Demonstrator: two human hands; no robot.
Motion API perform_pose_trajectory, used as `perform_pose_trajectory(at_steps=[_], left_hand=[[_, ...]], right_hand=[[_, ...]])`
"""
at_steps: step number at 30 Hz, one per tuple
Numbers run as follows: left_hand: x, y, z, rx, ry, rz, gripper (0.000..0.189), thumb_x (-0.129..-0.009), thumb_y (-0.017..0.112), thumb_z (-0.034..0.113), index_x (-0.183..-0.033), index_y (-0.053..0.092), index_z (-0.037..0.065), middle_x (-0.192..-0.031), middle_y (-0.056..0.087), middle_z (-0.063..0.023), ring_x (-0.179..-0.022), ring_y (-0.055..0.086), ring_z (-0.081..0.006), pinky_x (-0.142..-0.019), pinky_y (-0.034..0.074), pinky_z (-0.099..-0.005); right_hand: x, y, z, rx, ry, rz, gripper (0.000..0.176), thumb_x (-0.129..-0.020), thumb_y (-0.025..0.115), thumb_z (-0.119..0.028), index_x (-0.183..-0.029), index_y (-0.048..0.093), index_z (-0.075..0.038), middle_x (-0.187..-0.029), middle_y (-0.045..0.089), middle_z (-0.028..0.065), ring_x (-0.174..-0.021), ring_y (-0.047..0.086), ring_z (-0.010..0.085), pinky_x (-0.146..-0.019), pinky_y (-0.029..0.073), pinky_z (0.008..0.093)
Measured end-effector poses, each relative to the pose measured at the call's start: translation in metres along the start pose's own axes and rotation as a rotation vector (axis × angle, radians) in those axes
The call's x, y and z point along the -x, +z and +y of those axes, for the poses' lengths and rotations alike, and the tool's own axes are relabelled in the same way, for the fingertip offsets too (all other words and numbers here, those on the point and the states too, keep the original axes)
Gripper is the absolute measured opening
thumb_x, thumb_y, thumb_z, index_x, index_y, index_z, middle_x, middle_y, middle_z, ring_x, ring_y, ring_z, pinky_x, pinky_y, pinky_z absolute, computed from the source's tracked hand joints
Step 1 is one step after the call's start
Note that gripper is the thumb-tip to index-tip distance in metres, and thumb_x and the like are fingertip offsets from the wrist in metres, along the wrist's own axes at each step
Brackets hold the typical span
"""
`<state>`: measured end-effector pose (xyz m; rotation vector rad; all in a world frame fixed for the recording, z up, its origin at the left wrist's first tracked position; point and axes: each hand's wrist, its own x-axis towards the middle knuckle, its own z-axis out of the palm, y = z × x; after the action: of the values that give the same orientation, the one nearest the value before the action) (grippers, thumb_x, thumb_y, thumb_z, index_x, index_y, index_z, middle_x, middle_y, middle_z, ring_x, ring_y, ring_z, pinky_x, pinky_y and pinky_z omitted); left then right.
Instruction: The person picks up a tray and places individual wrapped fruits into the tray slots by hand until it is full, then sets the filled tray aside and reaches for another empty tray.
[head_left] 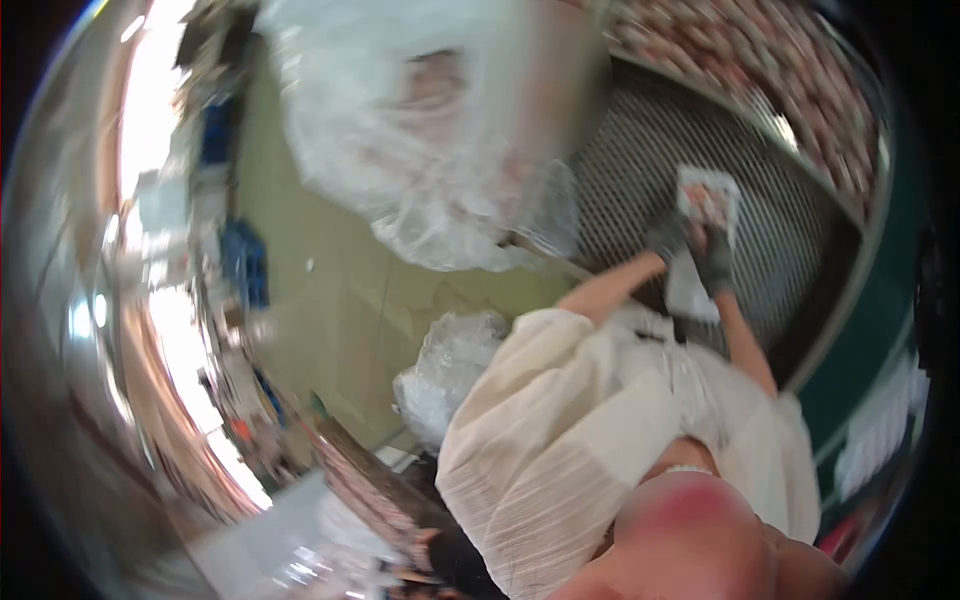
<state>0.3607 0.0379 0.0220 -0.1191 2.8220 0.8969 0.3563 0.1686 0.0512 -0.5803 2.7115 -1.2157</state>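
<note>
Motion blur softens the view. Both hands wear dark grey gloves. My left hand [668, 238] is at the left edge of a small white tray [734, 205] and appears to grip it. Pinkish-orange pieces [706, 203] lie in this tray. My right hand [713, 262] is at the tray's lower end, beside my left hand, with its fingertips close to the pieces; its exact finger shape is blurred. A second white tray-like item [690, 292] sits below the hands, nearer my body.
Under the hands is a perforated metal surface [640, 130] with a raised rim. Many pinkish pieces [760, 50] are heaped beyond it. A large clear plastic bag [340, 130] stands at the upper left, a smaller plastic bundle [450, 370] on the greenish floor [330, 300].
</note>
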Motion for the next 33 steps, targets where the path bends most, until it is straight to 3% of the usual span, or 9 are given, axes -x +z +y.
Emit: perform_pose_trajectory(at_steps=[15,18,19,22,23,26,28,31,33], left_hand=[[0.016,0.019,0.01,0.297,-0.079,-0.054,0.013,-0.073,0.048,0.015,-0.076,0.053,0.004,-0.07,0.053,-0.0143,-0.064,0.052,-0.0267,-0.057,0.04,-0.035],[0.001,0.066,-0.014,0.428,0.091,0.218,0.022,-0.073,0.045,0.021,-0.063,0.055,0.004,-0.055,0.052,-0.0159,-0.054,0.053,-0.0278,-0.05,0.04,-0.0352],[-0.004,0.009,0.026,0.074,-0.215,0.069,0.032,-0.073,0.04,0.029,-0.068,0.056,0.002,-0.063,0.055,-0.0172,-0.059,0.053,-0.03,-0.052,0.041,-0.0359],[0.003,0.053,-0.018,0.091,-0.232,0.271,0.02,-0.067,0.048,0.025,-0.07,0.056,0.007,-0.069,0.054,-0.014,-0.065,0.052,-0.0289,-0.058,0.041,-0.0351],[0.003,0.058,-0.026,0.246,-0.195,0.261,0.014,-0.065,0.05,0.021,-0.072,0.055,0.01,-0.072,0.053,-0.0125,-0.07,0.05,-0.0278,-0.061,0.041,-0.0346],[-0.001,0.054,-0.017,0.032,-0.283,0.204,0.015,-0.068,0.048,0.02,-0.075,0.055,0.007,-0.079,0.053,-0.0113,-0.076,0.049,-0.0263,-0.064,0.04,-0.0334],[-0.004,0.043,-0.015,0.334,-0.381,-0.109,0.022,-0.07,0.046,0.022,-0.079,0.053,0.004,-0.082,0.052,-0.0145,-0.076,0.05,-0.0264,-0.063,0.04,-0.0338],[0.005,0.085,-0.023,-0.203,-0.047,0.317,0.019,-0.065,0.052,0.023,-0.071,0.056,0.006,-0.066,0.054,-0.0107,-0.06,0.052,-0.024,-0.055,0.041,-0.0349],[0.016,0.048,-0.01,-0.062,-0.081,0.185,0.02,-0.064,0.053,0.024,-0.07,0.056,0.006,-0.066,0.055,-0.0112,-0.059,0.052,-0.0247,-0.054,0.041,-0.0353]], right_hand=[[0.022,-0.006,-0.006,-0.117,0.482,0.122,0.037,-0.067,0.059,-0.023,-0.097,0.046,-0.005,-0.089,0.048,0.0142,-0.082,0.048,0.0259,-0.07,0.04,0.0324],[0.014,0.021,0.021,0.021,0.153,0.215,0.032,-0.07,0.058,-0.017,-0.097,0.047,-0.004,-0.093,0.048,0.0133,-0.085,0.047,0.0253,-0.071,0.039,0.0309],[0.003,0.005,0.008,-0.113,0.115,0.037,0.034,-0.071,0.056,-0.016,-0.101,0.044,-0.005,-0.095,0.048,0.0127,-0.087,0.047,0.0251,-0.071,0.039,0.0308],[0.005,0.041,0.064,-0.065,-0.17,-0.035,0.028,-0.073,0.053,-0.012,-0.099,0.045,-0.005,-0.09,0.049,0.0096,-0.08,0.049,0.0243,-0.068,0.039,0.031],[0.004,0.039,0.053,-0.737,0.24,-0.129,0.03,-0.074,0.052,-0.014,-0.101,0.044,-0.005,-0.089,0.048,0.0116,-0.078,0.049,0.0269,-0.067,0.04,0.033],[0.002,0.014,0.009,0.201,0.097,-0.182,0.037,-0.068,0.057,-0.012,-0.101,0.043,-0.003,-0.089,0.046,0.0153,-0.081,0.047,0.0301,-0.068,0.04,0.0356],[0.005,0.014,0.003,0.29,0.017,-0.163,0.04,-0.067,0.057,-0.01,-0.103,0.043,-0.005,-0.089,0.046,0.016,-0.086,0.045,0.0288,-0.071,0.039,0.0349],[0.016,0.022,0.01,0.266,-0.13,-0.022,0.039,-0.064,0.058,-0.006,-0.101,0.045,-0.004,-0.088,0.047,0.015,-0.085,0.045,0.0275,-0.071,0.039,0.0345],[0.016,0.025,0.01,0.266,-0.104,-0.052,0.039,-0.063,0.058,-0.004,-0.1,0.046,-0.004,-0.088,0.047,0.0142,-0.085,0.046,0.0273,-0.071,0.039,0.0342]])
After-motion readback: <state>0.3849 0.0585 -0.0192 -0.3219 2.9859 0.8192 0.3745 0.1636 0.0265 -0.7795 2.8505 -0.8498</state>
